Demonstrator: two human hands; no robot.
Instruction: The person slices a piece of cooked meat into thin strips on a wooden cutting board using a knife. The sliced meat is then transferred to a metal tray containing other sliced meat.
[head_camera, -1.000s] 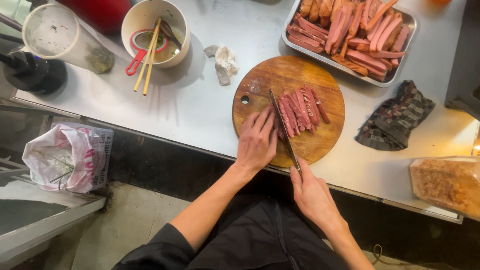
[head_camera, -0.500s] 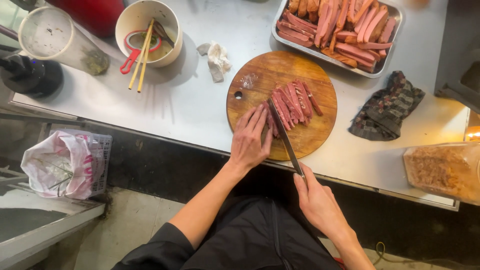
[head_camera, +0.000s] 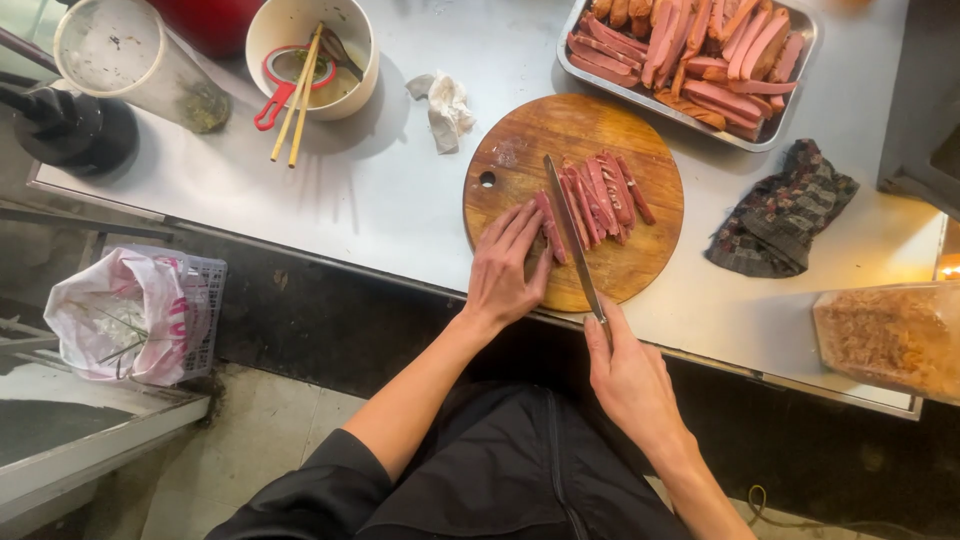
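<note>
On the round wooden cutting board (head_camera: 530, 135) at the front edge of the metal surface (head_camera: 380, 190), the left hand (head_camera: 508, 265) lies flat with its fingers spread, fingertips touching a red sausage strip (head_camera: 549, 228). The right hand (head_camera: 625, 375) has its grip clamped around the handle of a knife (head_camera: 570, 232), whose blade lies across the board between that strip and the row of cut strips (head_camera: 605, 195). A steel tray (head_camera: 790, 75) of more strips sits beyond the board, a dark cloth (head_camera: 780, 210) beside it
</note>
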